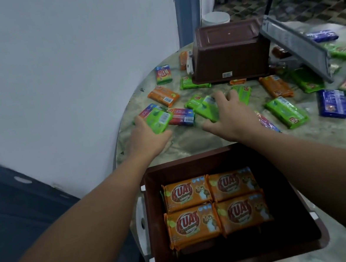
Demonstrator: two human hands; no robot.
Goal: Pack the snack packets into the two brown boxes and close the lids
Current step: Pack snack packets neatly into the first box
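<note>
- Four orange packets [216,206] lie flat in a two-by-two block inside the near box [154,202], an open brown box at the table's near edge, its white latches showing on its left side.
- Both hands reach past that box to the loose packets on the marbled table [192,141].
- Left hand [146,138] grips a green packet [157,119], fingers curled over its far side and thumb along the near edge.
- Right hand [231,114] lies palm down with fingers spread over another green pack [206,109]; whether the fingers actually close on it cannot be told.
- Between the hands sits a red-and-blue packet [182,116], just beside the held one.
- Farther back the far box [230,52] stands upside down, bottom up, with a few packets poking out from under its rim.
- A grey lid [295,46] leans tilted to that box's right.
- Many more packets, green, orange, blue [332,104] and multicoloured, lie scattered across the table, mostly to the right.
- A white tub [216,17] stands behind the far box.
</note>
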